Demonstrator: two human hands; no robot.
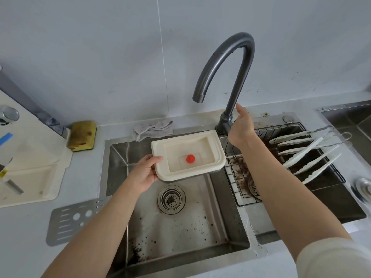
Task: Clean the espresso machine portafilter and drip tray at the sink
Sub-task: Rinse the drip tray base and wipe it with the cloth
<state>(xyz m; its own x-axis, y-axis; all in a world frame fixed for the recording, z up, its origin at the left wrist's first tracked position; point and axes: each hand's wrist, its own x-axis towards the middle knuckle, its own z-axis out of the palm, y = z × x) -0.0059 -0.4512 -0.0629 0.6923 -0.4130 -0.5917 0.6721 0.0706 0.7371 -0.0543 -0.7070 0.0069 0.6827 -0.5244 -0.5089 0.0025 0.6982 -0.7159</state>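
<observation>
While the left hand [147, 173] grips the near left corner of the cream rectangular plastic drip tray [176, 141], thumb over the rim and fingers beneath, the tray is kept roughly level above the far half of the stainless steel sink basin [118, 157], below the spout of the dark grey gooseneck tap [242, 77]. Judgement: it is held there so that water lands in it and run-off falls into the basin. A small red round float [190, 158] sits in the tray's recessed middle.

The right hand [242, 126] is raised beside the tap's base at the sink's far edge, fingers straight, with nothing seen in it. Its palm side is hidden, so contact with a lever cannot be confirmed. Judgement: it is placed to start the water. None is running.

A round metal drain strainer [171, 199] lies in the basin floor under the tray's near edge. Dark coffee specks [136, 251] gather thickest at the near left corner.

On the counter beside the sink's left edge lies a slotted grey metal plate [70, 221], probably the tray's cover, set aside for separate washing. A stained yellow sponge [82, 136] sits off the far left corner, and a crumpled grey cloth [152, 129] lies along the far edge; both are near the left hand's side. A black wire rack [241, 189] in the right-hand basin carries white plastic tongs [307, 155].

The portafilter cannot be identified.
</observation>
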